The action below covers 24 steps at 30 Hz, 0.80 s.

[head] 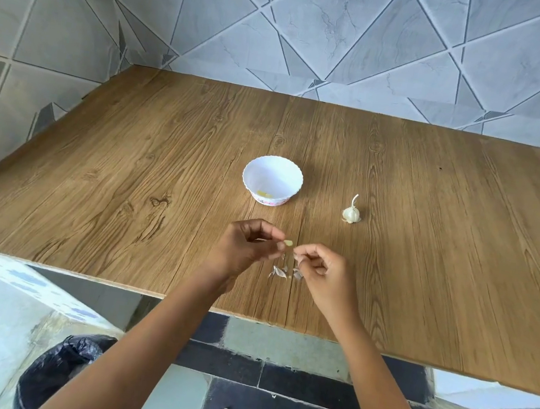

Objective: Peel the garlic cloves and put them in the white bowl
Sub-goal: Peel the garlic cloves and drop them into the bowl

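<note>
Yellowish garlic clove (288, 243) pinched by left hand (249, 246); right hand (320, 271) curled just beside, contents unclear; white bowl (276, 174) beyond both.

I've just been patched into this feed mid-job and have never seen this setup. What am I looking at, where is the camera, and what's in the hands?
There is no machine here: a person works with two bare hands. The single picture comes from a wide-angle camera worn on their head, looking forward and down, so the arms enter from the bottom. On the wooden table stands a white bowl with a few yellowish peeled pieces inside, and to its right a garlic bulb. Loose garlic skins lie below the hands. The left hand pinches a small peeled garlic clove. The right hand has its fingertips pinched together beside the clove, perhaps on a scrap of skin; that is too small to tell.
</note>
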Tool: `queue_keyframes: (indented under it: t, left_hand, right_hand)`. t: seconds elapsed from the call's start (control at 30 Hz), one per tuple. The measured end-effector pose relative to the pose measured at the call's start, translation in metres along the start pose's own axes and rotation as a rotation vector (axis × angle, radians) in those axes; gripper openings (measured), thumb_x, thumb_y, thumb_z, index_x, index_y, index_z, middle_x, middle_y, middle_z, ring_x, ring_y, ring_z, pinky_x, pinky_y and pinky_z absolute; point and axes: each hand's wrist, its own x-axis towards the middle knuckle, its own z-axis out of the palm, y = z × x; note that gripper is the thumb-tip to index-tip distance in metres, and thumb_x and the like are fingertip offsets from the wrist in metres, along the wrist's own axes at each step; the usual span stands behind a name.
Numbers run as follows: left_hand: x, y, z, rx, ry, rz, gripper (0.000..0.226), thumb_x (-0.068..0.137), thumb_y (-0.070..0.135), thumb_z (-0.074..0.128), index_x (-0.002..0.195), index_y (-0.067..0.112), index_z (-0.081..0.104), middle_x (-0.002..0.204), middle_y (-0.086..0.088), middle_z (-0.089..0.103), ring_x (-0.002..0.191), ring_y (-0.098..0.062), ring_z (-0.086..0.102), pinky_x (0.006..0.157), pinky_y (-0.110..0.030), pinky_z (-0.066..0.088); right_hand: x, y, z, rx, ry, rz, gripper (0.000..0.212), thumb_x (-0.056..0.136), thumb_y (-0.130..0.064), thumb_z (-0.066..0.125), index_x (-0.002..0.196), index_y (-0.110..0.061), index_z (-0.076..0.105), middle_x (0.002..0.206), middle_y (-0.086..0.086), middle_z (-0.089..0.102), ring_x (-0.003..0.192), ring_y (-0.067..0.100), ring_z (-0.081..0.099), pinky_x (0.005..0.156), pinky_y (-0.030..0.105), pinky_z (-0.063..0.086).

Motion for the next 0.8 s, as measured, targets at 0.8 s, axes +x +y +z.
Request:
queue_keyframes:
  t: [0.8]
  left_hand:
    - [0.030,-0.018,-0.041,0.766,0.380,0.356,0.018,0.074,-0.011,0.062,0.076,0.005,0.071,0.075,0.001,0.070,0.065,-0.004,0.062,0.063,-0.006,0.045]
  right_hand:
    - [-0.007,0.011,0.011,-0.325,0.069,-0.201,0.028,0.084,-0.010,0.067,0.112,-0.009,0.066,0.115,0.001,0.065,0.109,0.013,0.057,0.093,0.024,0.042]
